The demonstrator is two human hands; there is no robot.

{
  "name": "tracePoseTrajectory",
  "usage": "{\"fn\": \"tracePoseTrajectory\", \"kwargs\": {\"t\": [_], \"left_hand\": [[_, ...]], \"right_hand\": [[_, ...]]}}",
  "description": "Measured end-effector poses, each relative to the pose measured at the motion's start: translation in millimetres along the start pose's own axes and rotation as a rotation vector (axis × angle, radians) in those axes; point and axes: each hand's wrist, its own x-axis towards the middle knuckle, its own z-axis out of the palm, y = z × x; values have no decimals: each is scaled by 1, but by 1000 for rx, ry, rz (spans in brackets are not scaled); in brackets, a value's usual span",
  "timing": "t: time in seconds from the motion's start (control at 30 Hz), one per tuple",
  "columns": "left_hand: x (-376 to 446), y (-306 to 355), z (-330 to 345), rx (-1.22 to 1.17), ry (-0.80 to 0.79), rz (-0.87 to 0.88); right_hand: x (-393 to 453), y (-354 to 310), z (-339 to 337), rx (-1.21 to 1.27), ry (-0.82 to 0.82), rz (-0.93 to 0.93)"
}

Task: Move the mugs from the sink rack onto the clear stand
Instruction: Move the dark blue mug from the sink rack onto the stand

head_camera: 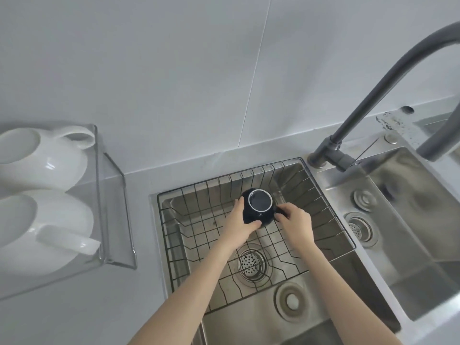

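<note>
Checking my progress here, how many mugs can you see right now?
3: a dark mug upside down in the sink rack, and two white mugs on the clear stand. More may sit beyond the left edge.

The wire rack (251, 235) is open from above, its low sides the only barrier around the dark mug (258, 207), which sits upside down toward the rack's far wall. The left hand (240, 220) and right hand (295, 221) close it in on both sides. To the right of centre, the grey faucet (368, 100) arches high across the upper right of the frame, blocking any lift that way. Leftward, bare surface (139, 220) lies between the sink and the clear stand (109, 195). At the left of the frame, two white mugs (42, 190) fill most of the stand's visible top.
</note>
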Motion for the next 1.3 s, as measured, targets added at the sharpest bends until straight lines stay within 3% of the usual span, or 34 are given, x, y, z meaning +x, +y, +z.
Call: {"fn": "tracePoseTrajectory", "kwargs": {"t": [0.23,0.4,0.57,0.93,1.3], "left_hand": [[-24,28,-37,-46,156,158],[-86,63,-89,-106,397,395],[-158,76,-153,-117,686,508],[-279,8,-282,-2,947,354],[-308,-75,-338,-52,915,160]], "right_hand": [[-31,-54,-28,28,103,-130],[-74,-131,-56,157,139,-341],[-126,-214,-59,278,88,-561],[-224,-324,50,233,-86,-813],[-263,-347,150,174,-272,-687]]}}
